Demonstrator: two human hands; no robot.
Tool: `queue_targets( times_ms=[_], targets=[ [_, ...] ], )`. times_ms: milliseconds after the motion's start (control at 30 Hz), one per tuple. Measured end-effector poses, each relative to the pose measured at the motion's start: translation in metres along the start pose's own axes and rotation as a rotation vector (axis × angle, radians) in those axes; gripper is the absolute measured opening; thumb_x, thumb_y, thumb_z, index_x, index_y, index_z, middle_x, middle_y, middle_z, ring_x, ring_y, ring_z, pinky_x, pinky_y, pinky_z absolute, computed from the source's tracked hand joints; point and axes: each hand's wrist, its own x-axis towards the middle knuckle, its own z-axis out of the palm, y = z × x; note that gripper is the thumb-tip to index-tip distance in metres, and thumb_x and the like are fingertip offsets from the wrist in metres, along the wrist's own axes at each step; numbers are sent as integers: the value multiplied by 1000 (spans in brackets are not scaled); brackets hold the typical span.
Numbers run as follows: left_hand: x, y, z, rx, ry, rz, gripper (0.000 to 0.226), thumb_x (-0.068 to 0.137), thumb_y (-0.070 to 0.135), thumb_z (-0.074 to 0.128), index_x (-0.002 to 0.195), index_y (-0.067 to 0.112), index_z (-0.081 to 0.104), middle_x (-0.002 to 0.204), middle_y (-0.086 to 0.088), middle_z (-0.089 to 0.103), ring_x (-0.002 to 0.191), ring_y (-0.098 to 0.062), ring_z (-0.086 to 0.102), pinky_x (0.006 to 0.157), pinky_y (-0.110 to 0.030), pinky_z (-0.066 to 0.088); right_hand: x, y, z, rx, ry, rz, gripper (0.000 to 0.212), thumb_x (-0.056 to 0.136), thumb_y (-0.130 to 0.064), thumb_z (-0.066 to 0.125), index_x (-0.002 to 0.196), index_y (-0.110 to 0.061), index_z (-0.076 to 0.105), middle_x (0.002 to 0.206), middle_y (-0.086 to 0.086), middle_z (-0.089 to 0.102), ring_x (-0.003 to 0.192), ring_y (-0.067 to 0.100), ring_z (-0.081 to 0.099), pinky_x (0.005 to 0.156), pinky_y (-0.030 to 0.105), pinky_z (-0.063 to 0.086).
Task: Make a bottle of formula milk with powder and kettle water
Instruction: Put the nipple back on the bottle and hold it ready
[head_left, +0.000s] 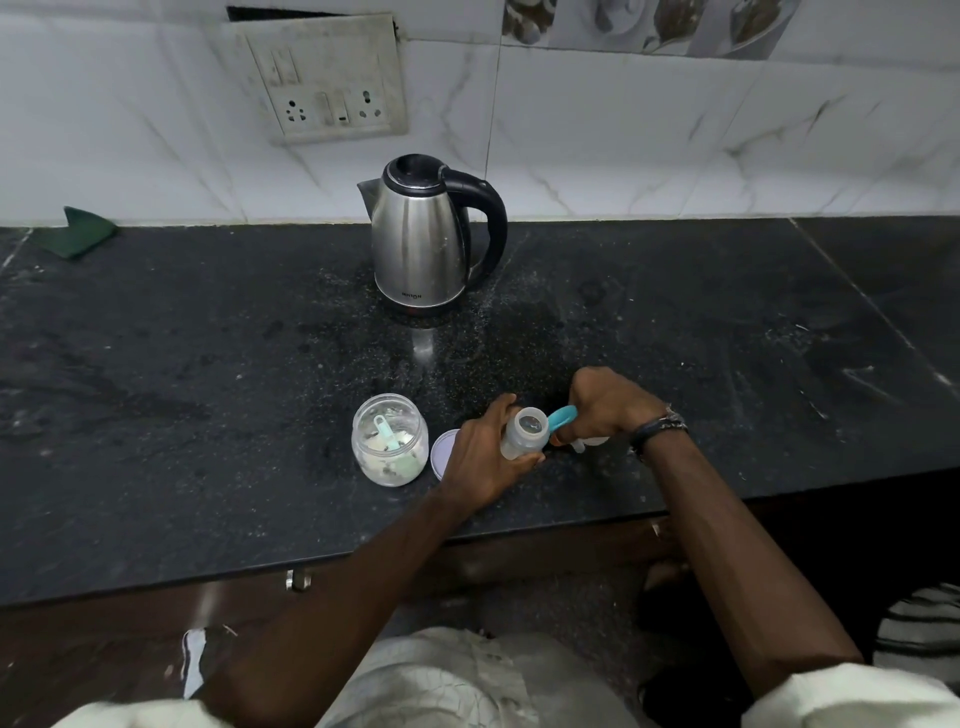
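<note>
A small clear baby bottle (523, 432) stands open-mouthed on the black counter, gripped around its body by my left hand (483, 454). Right beside it my right hand (605, 405) holds the bottle's teal cap ring (563, 417) with the teat part beneath it, just off the bottle's mouth. To the left stands an open clear jar (389, 439) holding pale powder and a teal scoop (385, 430). The jar's pale lid (442, 452) lies flat between jar and bottle. A steel kettle (423, 239) with a black handle sits at the back, lid shut.
The black stone counter (208, 389) ends in a front edge near my body. A wall socket panel (327, 83) hangs above the kettle. A green cloth (75, 231) lies at the far left back. Cupboard fronts are below the edge.
</note>
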Motion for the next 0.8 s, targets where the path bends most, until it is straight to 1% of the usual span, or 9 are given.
queue_targets(
  times_ms=[67, 100, 167, 267, 333, 433, 567, 733, 800],
  targets=[
    [0, 0, 0, -2, -3, -4, 84, 70, 30, 89, 139, 4, 48, 124, -4, 70, 110, -20, 67, 94, -33, 52, -2, 2, -7, 36, 22, -14, 47, 58, -49, 88, 76, -21, 55, 90, 3, 61, 80, 20, 60, 57, 31, 45],
    [0, 0, 0, -1, -4, -4, 84, 70, 30, 89, 139, 4, 48, 124, -4, 70, 110, -20, 67, 94, -33, 51, -4, 3, -11, 53, 35, -19, 46, 56, -47, 89, 71, -22, 54, 85, 2, 61, 76, 19, 60, 54, 28, 41],
    [0, -1, 1, 5, 0, 1, 84, 70, 30, 89, 138, 4, 48, 123, -4, 70, 110, -21, 67, 94, -32, 51, -8, 3, -20, 99, 70, -27, 41, 56, -40, 91, 72, -20, 59, 79, -1, 63, 71, 14, 61, 50, 24, 40],
    [0, -2, 2, 17, 0, -9, 85, 69, 33, 89, 139, 5, 48, 123, -3, 70, 111, -22, 67, 95, -35, 51, -13, 2, -30, 144, 124, -37, 43, 59, -31, 91, 87, -19, 61, 91, -2, 64, 79, 15, 62, 57, 27, 47],
    [0, -4, 2, 22, 0, -8, 85, 69, 34, 88, 139, 6, 48, 124, -3, 70, 111, -22, 67, 96, -36, 51, -14, 0, -34, 122, 160, -69, 47, 59, -34, 91, 91, -22, 58, 95, -2, 61, 83, 17, 60, 59, 27, 44],
    [1, -5, 3, 20, 4, -12, 86, 69, 34, 88, 139, 6, 48, 123, -3, 70, 110, -21, 67, 94, -36, 52, -16, -6, -39, 95, 130, -148, 46, 61, -41, 89, 95, -24, 63, 91, -5, 61, 82, 15, 59, 59, 27, 42],
    [2, -6, 3, 11, -6, -11, 86, 69, 41, 85, 138, 8, 48, 120, -1, 71, 106, -19, 69, 90, -39, 54, -18, -15, -36, 30, 79, -245, 42, 66, -39, 86, 102, -23, 69, 95, -6, 62, 88, 16, 61, 66, 29, 46],
    [2, -6, 3, 7, -1, 0, 87, 69, 39, 86, 140, 6, 48, 121, -5, 70, 106, -22, 68, 90, -39, 55, -15, -26, -23, -52, 72, -276, 48, 65, -32, 86, 104, -24, 58, 101, -1, 52, 93, 20, 55, 64, 27, 38],
    [2, -7, 3, -5, -4, -3, 87, 69, 43, 84, 139, 7, 49, 119, -3, 71, 104, -20, 69, 88, -39, 55, -16, -30, -19, -66, 81, -289, 46, 65, -28, 84, 98, -25, 53, 100, 0, 50, 94, 21, 53, 62, 26, 37]
  ],
)
